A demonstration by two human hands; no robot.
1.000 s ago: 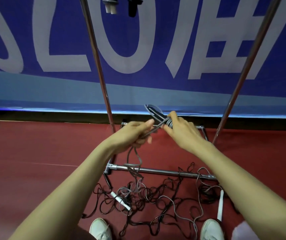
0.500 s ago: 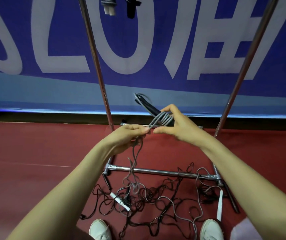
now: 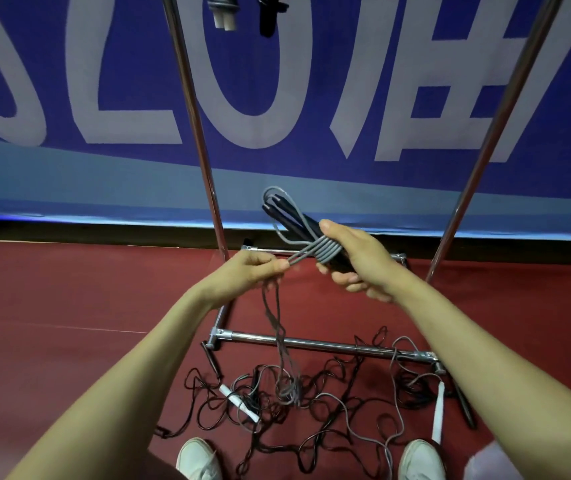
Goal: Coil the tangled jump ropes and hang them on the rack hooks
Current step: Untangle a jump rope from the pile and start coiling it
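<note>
Red sports flooring [image 3: 69, 299] runs back to a blue banner with large pale lettering [image 3: 311, 81]. Held in mid-air before it is a grey jump rope wound in tight turns round its black handles [image 3: 325, 252]. The right hand [image 3: 356, 261] grips this bundle with fingers and thumb curled round it. Just beside the turns, the left hand [image 3: 246, 275] pinches the same grey cord, whose loose length [image 3: 277, 334] hangs down into a tangle of grey and black ropes [image 3: 329, 393] on the floor. That tangle spreads around the bottom bar of a chrome rack [image 3: 311, 342], with white handles [image 3: 239, 405] lying in it. Two bundled ropes [image 3: 223, 12] hang at the top edge. White shoes [image 3: 197, 459] stand below.
</note>
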